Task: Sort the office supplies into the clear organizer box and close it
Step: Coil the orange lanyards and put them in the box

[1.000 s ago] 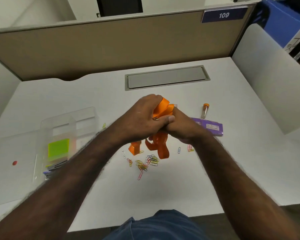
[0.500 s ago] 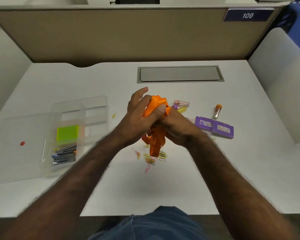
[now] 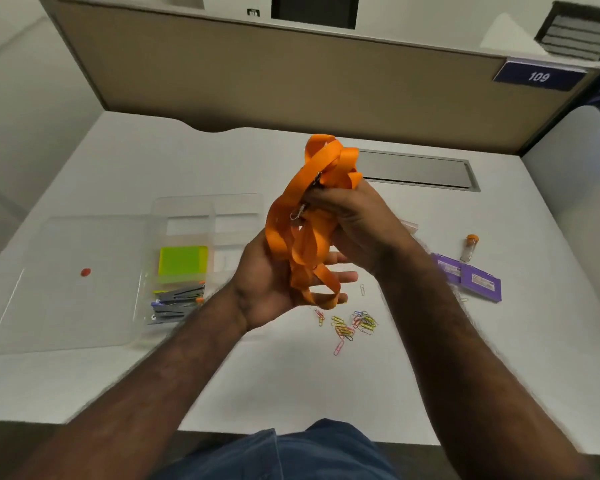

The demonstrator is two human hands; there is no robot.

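Observation:
A bundle of orange lanyards (image 3: 312, 216) is held above the desk between both hands. My right hand (image 3: 357, 223) grips the bundle near its metal clips from the right. My left hand (image 3: 278, 285) lies palm up under the hanging loops, fingers spread and cupping them. The clear organizer box (image 3: 208, 216) stands open to the left, its lid (image 3: 73, 282) laid flat beside it. Inside are green sticky notes (image 3: 182, 263) and several pens (image 3: 177, 303). Loose coloured paper clips (image 3: 350, 325) lie on the desk below my hands.
Two purple packets (image 3: 468, 278) and a small orange-capped vial (image 3: 470, 247) lie at the right. A grey cable hatch (image 3: 416, 169) is set into the desk's back. A tan partition wall closes the far side, white panels the sides.
The lanyard bundle has been lifted higher and stands taller. My left hand has turned from gripping on top to palm up beneath it. The view has shifted rightward.

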